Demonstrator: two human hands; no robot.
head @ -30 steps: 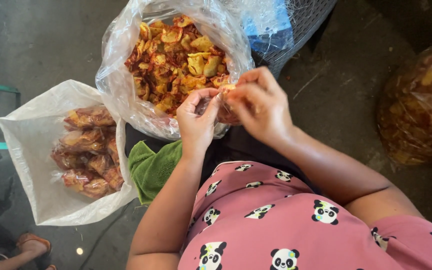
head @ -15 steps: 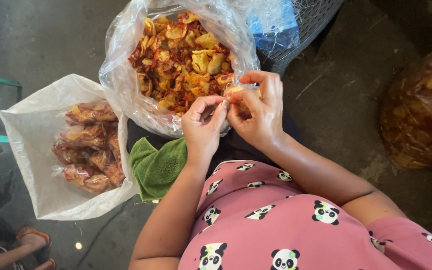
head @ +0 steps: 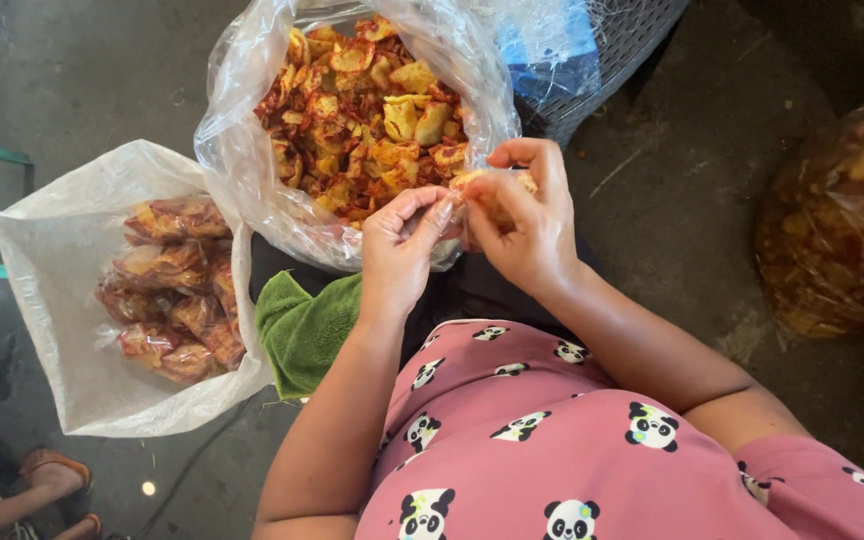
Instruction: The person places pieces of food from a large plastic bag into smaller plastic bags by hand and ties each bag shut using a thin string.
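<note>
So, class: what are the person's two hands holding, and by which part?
Both hands, left hand and right hand, pinch a small clear packet of chips at its top edge; the fingers hide most of it.

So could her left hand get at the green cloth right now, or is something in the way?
Probably yes, once freed. The left hand is pinching a small packet together with the right hand. The green cloth lies uncovered just below the left wrist, with nothing between them.

Plastic, cloth and rough concrete

We saw glossy, crinkled clear plastic around the chips (head: 372, 120), a matt white woven sack (head: 62, 300), a nubby green towel (head: 307, 330), soft pink printed cloth (head: 572, 440) and a rough grey floor (head: 682, 200).
</note>
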